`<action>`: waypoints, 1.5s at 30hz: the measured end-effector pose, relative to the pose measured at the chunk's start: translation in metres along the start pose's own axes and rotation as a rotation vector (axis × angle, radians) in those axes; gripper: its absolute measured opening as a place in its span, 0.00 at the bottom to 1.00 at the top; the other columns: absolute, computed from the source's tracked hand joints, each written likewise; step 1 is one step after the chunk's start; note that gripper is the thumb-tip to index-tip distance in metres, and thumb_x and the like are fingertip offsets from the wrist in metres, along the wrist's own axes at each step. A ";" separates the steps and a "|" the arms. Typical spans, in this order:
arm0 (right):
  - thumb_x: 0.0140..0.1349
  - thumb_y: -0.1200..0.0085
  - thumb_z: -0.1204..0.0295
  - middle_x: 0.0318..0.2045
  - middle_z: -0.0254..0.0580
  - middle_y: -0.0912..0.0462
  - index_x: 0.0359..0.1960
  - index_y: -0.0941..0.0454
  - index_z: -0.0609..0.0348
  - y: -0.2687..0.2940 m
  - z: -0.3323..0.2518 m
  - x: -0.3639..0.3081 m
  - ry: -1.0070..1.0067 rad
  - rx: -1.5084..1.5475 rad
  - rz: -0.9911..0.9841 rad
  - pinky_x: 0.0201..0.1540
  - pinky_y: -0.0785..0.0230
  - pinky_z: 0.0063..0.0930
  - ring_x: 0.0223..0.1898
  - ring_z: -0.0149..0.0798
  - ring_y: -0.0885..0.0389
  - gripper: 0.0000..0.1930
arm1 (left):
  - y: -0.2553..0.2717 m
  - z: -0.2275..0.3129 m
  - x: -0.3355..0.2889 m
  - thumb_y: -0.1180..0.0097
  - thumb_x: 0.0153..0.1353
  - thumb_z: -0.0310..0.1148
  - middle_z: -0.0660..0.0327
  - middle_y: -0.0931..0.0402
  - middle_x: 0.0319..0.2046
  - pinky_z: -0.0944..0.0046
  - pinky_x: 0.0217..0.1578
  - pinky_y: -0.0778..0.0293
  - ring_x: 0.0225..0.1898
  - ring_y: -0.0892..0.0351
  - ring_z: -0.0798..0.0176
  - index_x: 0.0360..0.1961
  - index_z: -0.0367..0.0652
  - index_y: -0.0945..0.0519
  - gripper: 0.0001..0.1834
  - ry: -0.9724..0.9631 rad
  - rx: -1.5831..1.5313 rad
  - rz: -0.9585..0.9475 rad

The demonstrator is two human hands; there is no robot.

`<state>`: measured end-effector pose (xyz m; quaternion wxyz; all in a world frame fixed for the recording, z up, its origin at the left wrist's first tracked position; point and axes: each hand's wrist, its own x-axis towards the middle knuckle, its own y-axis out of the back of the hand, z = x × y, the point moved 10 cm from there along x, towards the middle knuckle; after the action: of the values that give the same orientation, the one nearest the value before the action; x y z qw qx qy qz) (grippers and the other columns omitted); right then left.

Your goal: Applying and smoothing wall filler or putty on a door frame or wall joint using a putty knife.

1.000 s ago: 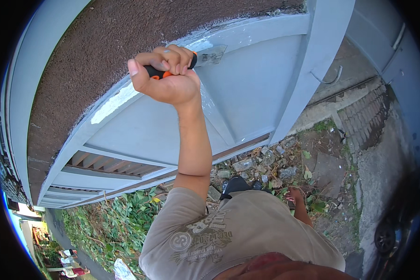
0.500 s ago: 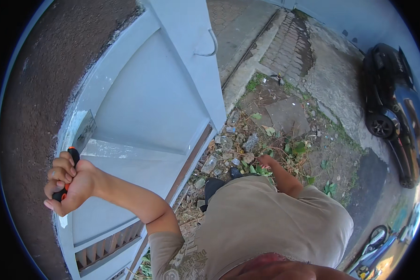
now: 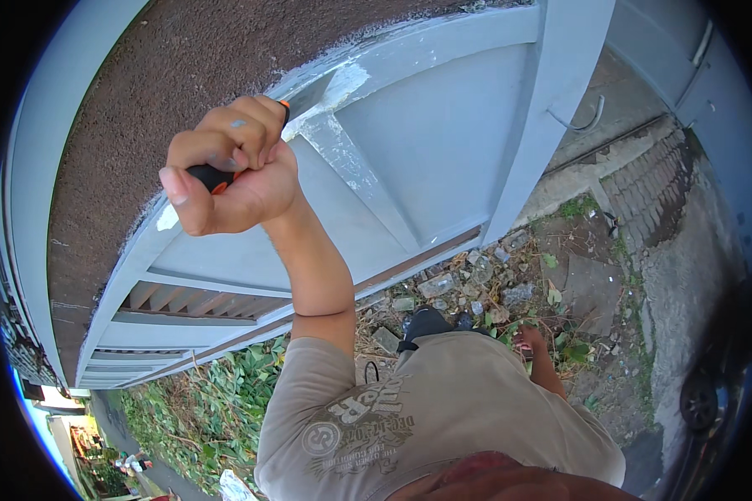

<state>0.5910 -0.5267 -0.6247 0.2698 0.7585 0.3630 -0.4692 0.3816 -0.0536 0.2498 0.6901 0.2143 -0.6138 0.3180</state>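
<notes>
My left hand (image 3: 238,167) is raised, its fingers wrapped round the black and orange handle of a putty knife (image 3: 212,178). The flat metal blade lies against the pale blue-grey metal gate (image 3: 443,142), at the corner where its curved outer rail meets a crossbar (image 3: 355,171). White scuffed patches mark the paint around the blade, and grey paint spots show on my fingers. Low beside my body hangs my right hand (image 3: 529,339), over the leafy debris. It is small and partly in shade, so I cannot make out how its fingers lie.
A rough brown wall (image 3: 142,100) runs along the gate's outer side. Broken stones (image 3: 437,285) and cut leafy plants (image 3: 226,392) lie at its foot. A curved handle (image 3: 583,121) sticks out from the gate. A dark car (image 3: 702,401) stands at the right.
The view has turned, so the gate sits further right in the picture. My left hand, still gripping the putty knife, appears higher and further right. My right hand still hangs low.
</notes>
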 end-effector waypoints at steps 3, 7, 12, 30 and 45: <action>0.68 0.50 0.54 0.34 0.44 0.14 0.49 0.23 0.55 -0.007 -0.020 -0.007 -0.022 -0.009 0.029 0.25 0.27 0.31 0.25 0.37 0.17 0.19 | 0.001 0.024 0.014 0.64 0.66 0.59 0.65 0.48 0.08 0.65 0.15 0.56 0.10 0.56 0.69 0.17 0.50 0.45 0.28 0.010 -0.026 0.107; 0.69 0.49 0.50 0.33 0.45 0.15 0.53 0.24 0.56 0.007 -0.024 0.003 0.065 0.002 0.094 0.24 0.27 0.30 0.23 0.37 0.16 0.24 | -0.008 0.026 0.027 0.67 0.67 0.58 0.65 0.48 0.08 0.64 0.15 0.56 0.10 0.57 0.69 0.18 0.50 0.45 0.28 -0.007 -0.152 0.040; 0.70 0.51 0.55 0.34 0.44 0.15 0.53 0.23 0.57 -0.009 -0.045 -0.027 0.081 -0.036 0.072 0.25 0.26 0.27 0.24 0.36 0.17 0.20 | -0.016 -0.068 0.011 0.61 0.70 0.43 0.59 0.42 0.11 0.66 0.14 0.47 0.11 0.48 0.68 0.19 0.39 0.38 0.24 0.263 -0.147 0.014; 0.68 0.49 0.54 0.37 0.48 0.16 0.52 0.24 0.62 -0.009 -0.013 -0.015 0.014 0.034 0.043 0.23 0.29 0.31 0.25 0.39 0.17 0.23 | -0.028 -0.060 0.013 0.62 0.68 0.44 0.59 0.42 0.09 0.65 0.14 0.47 0.11 0.48 0.67 0.17 0.39 0.38 0.24 0.268 -0.147 -0.103; 0.70 0.49 0.49 0.31 0.43 0.14 0.54 0.24 0.58 -0.009 -0.015 -0.015 -0.007 -0.043 0.072 0.31 0.26 0.33 0.25 0.36 0.17 0.25 | -0.040 -0.024 0.000 0.59 0.69 0.42 0.57 0.38 0.12 0.65 0.15 0.45 0.13 0.42 0.65 0.18 0.39 0.35 0.23 0.113 -0.290 -0.141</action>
<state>0.5865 -0.5147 -0.6053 0.3039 0.7635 0.3446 -0.4538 0.4262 -0.0653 0.2504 0.7679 0.1370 -0.5967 0.1885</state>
